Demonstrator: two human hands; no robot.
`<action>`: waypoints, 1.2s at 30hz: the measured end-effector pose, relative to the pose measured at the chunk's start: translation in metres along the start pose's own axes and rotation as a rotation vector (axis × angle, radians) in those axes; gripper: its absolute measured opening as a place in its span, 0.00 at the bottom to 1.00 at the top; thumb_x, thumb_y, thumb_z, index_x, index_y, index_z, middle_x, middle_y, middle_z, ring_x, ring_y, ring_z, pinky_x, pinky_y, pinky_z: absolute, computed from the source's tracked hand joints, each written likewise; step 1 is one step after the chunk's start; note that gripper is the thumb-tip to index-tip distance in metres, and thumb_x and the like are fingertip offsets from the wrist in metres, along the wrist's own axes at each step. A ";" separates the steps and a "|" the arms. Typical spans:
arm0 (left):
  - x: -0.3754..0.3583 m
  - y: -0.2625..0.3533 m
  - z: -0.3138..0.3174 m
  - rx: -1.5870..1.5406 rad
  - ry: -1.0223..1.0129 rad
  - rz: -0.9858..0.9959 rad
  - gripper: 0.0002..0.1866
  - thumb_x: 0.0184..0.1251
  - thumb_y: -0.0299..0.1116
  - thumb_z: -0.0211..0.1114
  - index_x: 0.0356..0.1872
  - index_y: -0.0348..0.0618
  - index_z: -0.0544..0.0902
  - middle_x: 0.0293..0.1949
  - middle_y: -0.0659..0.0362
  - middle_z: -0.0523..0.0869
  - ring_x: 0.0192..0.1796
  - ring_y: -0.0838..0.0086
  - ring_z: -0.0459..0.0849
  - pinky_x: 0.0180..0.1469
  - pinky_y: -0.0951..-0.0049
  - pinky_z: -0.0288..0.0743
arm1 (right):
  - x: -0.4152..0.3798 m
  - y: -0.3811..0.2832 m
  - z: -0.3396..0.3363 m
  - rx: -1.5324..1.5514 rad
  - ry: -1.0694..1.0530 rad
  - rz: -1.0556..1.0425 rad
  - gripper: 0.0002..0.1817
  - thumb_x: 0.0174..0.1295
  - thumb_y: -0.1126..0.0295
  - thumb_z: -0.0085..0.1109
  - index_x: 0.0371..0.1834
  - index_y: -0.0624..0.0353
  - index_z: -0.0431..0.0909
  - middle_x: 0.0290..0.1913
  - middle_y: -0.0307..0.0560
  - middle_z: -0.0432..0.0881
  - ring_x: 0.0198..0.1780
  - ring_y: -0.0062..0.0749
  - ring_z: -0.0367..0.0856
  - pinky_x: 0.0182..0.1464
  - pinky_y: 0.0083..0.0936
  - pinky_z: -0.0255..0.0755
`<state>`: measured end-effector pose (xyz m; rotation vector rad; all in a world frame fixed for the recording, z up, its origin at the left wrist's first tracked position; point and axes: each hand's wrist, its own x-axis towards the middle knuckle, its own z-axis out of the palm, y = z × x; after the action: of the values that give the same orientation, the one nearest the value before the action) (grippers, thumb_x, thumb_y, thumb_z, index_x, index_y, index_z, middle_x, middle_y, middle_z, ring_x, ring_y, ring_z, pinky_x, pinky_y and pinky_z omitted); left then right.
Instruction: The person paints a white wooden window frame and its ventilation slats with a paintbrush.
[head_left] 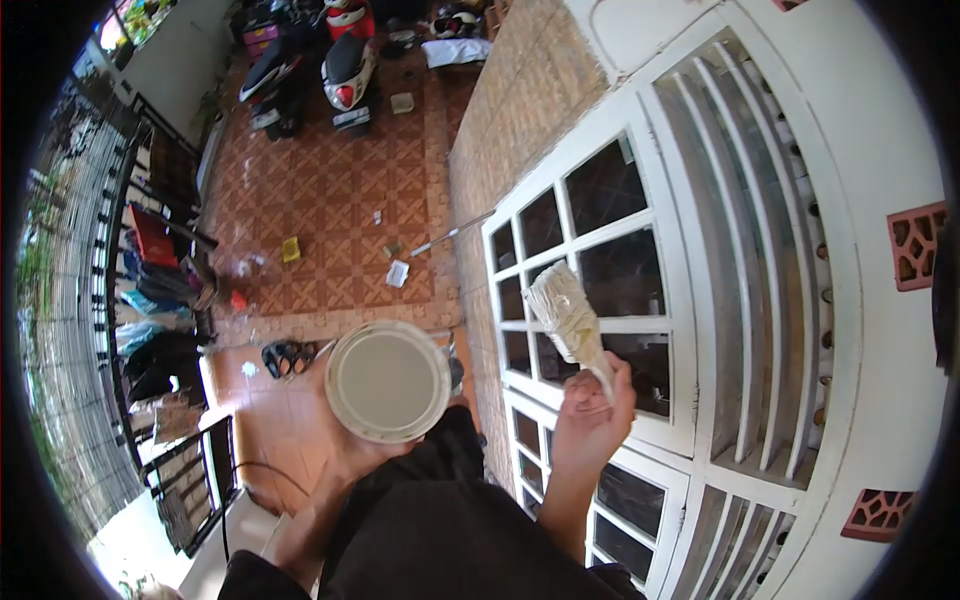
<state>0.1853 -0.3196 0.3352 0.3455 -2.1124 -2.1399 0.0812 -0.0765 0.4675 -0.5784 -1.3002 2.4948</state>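
A paintbrush (562,315) with wide bristles coated in whitish paint is gripped by its handle in my right hand (594,408). The bristles point up and to the left, in front of the window panes in this view. My left hand (358,452) supports a round paint bucket (334,413) from below and the side, close to my body. Pale grey-white paint (388,382) shows inside its rim. Most of my left fingers are hidden behind the bucket.
White-framed windows (660,325) and louvre slats (735,200) line the wall on my right. Ahead, two motorbikes (347,85) stand on the patterned tile floor (330,200). Black sandals (288,358) lie beyond the bucket. A rack with clothes (150,275) runs along the left.
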 end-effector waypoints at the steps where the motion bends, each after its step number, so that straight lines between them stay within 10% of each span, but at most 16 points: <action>1: 0.000 -0.002 0.001 0.027 -0.010 0.049 0.69 0.37 0.45 0.92 0.76 0.39 0.51 0.70 0.49 0.70 0.71 0.58 0.73 0.72 0.54 0.69 | -0.003 -0.002 -0.003 -0.012 -0.024 -0.019 0.18 0.77 0.57 0.54 0.51 0.64 0.80 0.25 0.40 0.80 0.28 0.23 0.75 0.35 0.23 0.67; 5: 0.019 0.036 0.005 0.220 -0.062 0.309 0.67 0.34 0.46 0.93 0.75 0.39 0.55 0.69 0.48 0.71 0.72 0.56 0.71 0.74 0.53 0.65 | -0.020 -0.018 -0.007 -0.028 -0.239 0.004 0.14 0.79 0.57 0.52 0.48 0.57 0.77 0.34 0.40 0.81 0.39 0.20 0.75 0.43 0.24 0.71; 10: 0.014 0.042 0.017 0.166 -0.002 0.541 0.65 0.33 0.40 0.93 0.73 0.38 0.58 0.66 0.47 0.75 0.70 0.56 0.71 0.74 0.56 0.65 | -0.040 -0.038 0.020 -0.468 -0.592 -0.324 0.19 0.79 0.58 0.48 0.35 0.62 0.73 0.22 0.45 0.73 0.19 0.18 0.63 0.21 0.17 0.56; 17: 0.007 0.061 0.018 0.268 -0.005 0.658 0.66 0.32 0.38 0.94 0.74 0.38 0.58 0.66 0.47 0.77 0.69 0.52 0.72 0.72 0.54 0.65 | -0.050 -0.056 0.064 -0.818 -0.957 -0.460 0.06 0.54 0.73 0.72 0.33 0.63 0.88 0.21 0.45 0.80 0.19 0.28 0.75 0.24 0.24 0.64; 30: -0.009 0.059 0.013 0.321 -0.033 0.660 0.65 0.32 0.36 0.93 0.75 0.39 0.58 0.66 0.42 0.71 0.69 0.50 0.72 0.69 0.54 0.71 | -0.059 -0.032 0.078 -0.881 -1.076 -0.537 0.12 0.64 0.66 0.73 0.28 0.57 0.80 0.20 0.44 0.79 0.19 0.38 0.79 0.22 0.31 0.67; 34: -0.011 0.069 0.020 0.376 0.009 0.683 0.51 0.49 0.40 0.85 0.72 0.37 0.63 0.65 0.44 0.76 0.66 0.51 0.76 0.68 0.50 0.69 | -0.059 -0.033 0.074 -0.957 -1.099 -0.545 0.12 0.64 0.65 0.72 0.28 0.57 0.79 0.19 0.44 0.78 0.19 0.39 0.78 0.22 0.32 0.66; 36: -0.012 0.066 0.019 0.372 -0.032 0.683 0.65 0.33 0.36 0.93 0.74 0.37 0.58 0.65 0.42 0.73 0.69 0.49 0.74 0.69 0.54 0.71 | -0.059 -0.034 0.073 -0.959 -1.114 -0.556 0.12 0.64 0.65 0.72 0.28 0.56 0.79 0.18 0.44 0.77 0.18 0.39 0.78 0.22 0.32 0.66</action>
<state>0.1874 -0.2996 0.4024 -0.3458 -2.2019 -1.3822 0.1011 -0.1342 0.5462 1.0843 -2.5328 1.5132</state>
